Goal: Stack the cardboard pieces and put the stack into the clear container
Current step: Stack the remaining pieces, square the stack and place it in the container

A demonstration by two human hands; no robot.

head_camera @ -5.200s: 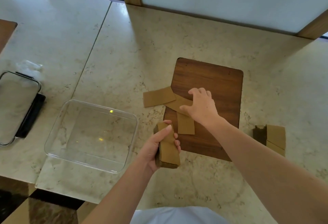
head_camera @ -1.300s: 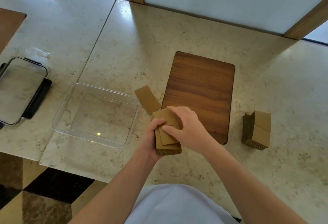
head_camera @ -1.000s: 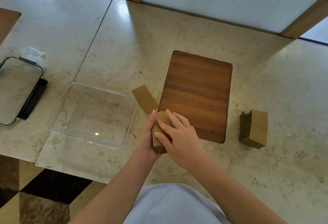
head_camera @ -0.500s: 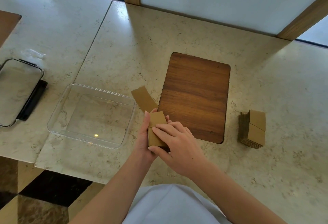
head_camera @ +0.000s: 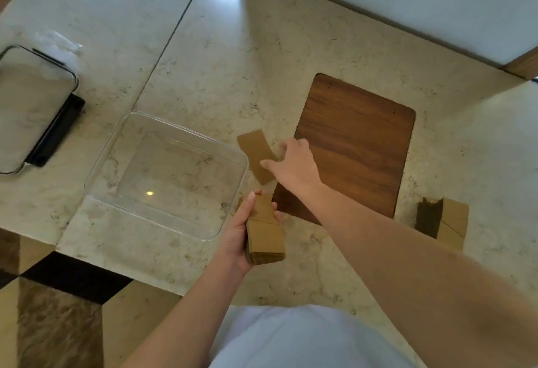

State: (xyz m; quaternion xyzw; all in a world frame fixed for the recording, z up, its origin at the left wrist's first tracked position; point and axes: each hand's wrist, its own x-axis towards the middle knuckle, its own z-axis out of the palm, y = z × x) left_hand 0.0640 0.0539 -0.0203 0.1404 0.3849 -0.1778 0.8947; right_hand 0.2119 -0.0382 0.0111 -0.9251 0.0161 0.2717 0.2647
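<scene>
My left hand (head_camera: 243,230) is clamped around the stack (head_camera: 265,232), held above the counter (head_camera: 233,56) just beside the container (head_camera: 166,174), which has nothing in it yet. My right hand (head_camera: 294,163) reaches, fingers spread, over the last loose piece (head_camera: 254,150) lying between container and board (head_camera: 352,146); I can't tell if it touches. I judge one piece left to add before loading. Another stack (head_camera: 445,220) sits well to the right.

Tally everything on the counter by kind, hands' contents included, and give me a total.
Cardboard stacks: 2 — one in the left hand at, one on the counter
Loose cardboard piece: 1, under the right hand
Clear container: 1
Container lid: 1
Wooden board: 1
Total: 6
</scene>
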